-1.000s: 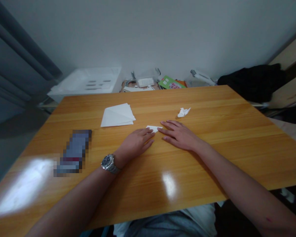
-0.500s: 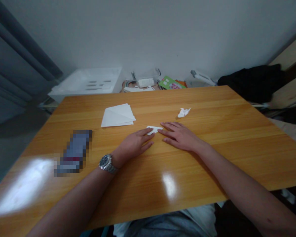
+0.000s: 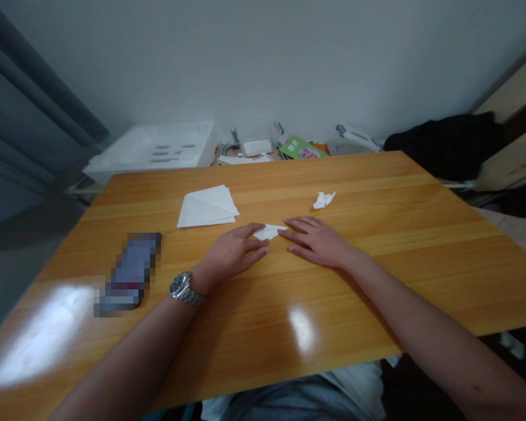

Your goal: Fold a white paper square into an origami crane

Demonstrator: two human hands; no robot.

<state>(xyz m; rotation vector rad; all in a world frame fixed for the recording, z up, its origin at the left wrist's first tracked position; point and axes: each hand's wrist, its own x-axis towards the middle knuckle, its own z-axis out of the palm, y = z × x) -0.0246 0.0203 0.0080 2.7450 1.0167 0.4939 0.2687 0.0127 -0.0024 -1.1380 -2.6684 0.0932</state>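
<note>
A small folded white paper piece [image 3: 268, 231] lies on the wooden table [image 3: 377, 245] near its middle. My left hand [image 3: 232, 252], with a metal watch on the wrist, rests on the table with its fingertips on the paper's left edge, the fingers stretched out. My right hand [image 3: 318, 240] lies flat, fingers extended, their tips touching the paper's right end. Neither hand lifts the paper.
A stack of white paper sheets [image 3: 208, 206] lies to the far left of the hands. A small crumpled white paper figure [image 3: 324, 200] sits beyond my right hand. A blurred dark flat object [image 3: 129, 273] lies at left. Clutter and a white tray [image 3: 153, 149] stand behind the table.
My left hand drew back slightly toward me and to the left, its index finger now on the paper's near left edge. The right hand barely moved.
</note>
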